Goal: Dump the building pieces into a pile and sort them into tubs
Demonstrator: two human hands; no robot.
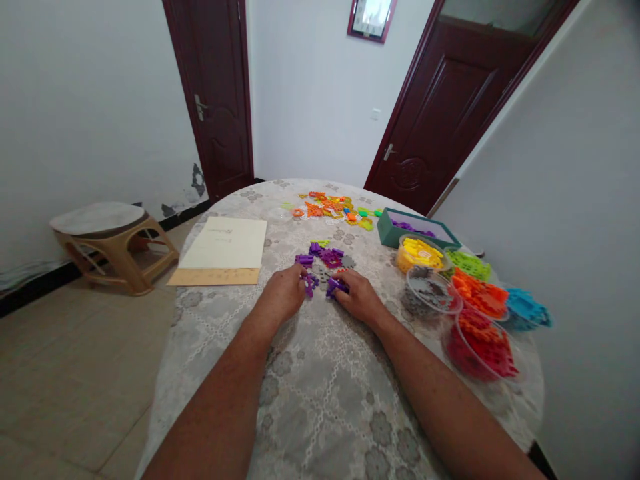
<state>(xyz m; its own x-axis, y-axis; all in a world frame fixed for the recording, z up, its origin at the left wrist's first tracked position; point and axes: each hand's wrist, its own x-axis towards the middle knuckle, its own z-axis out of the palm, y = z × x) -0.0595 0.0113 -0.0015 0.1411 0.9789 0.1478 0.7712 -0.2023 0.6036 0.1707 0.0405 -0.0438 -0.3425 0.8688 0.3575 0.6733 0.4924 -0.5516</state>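
My left hand (pixel 287 291) is closed on a purple plastic piece (pixel 311 285) with a notched outline, low over the table. Opposite it, my right hand (pixel 359 295) grips another purple plastic piece (pixel 336 287) between thumb and fingers. Just beyond both hands lies a small group of plastic pieces: purple ones (pixel 316 249), a magenta one (pixel 331 257), a grey gear-shaped one (pixel 349 262) and a yellow-green one (pixel 320 243). My fingers partly cover the held pieces.
Right of my hands stand clear tubs of grey (pixel 429 293), yellow (pixel 421 253), orange (pixel 477 293) and red pieces (pixel 483 347). Behind them is a green box (pixel 387 230). Loose orange and yellow pieces (pixel 327 205) lie at the far edge. A paper folder (pixel 225 243) lies left.
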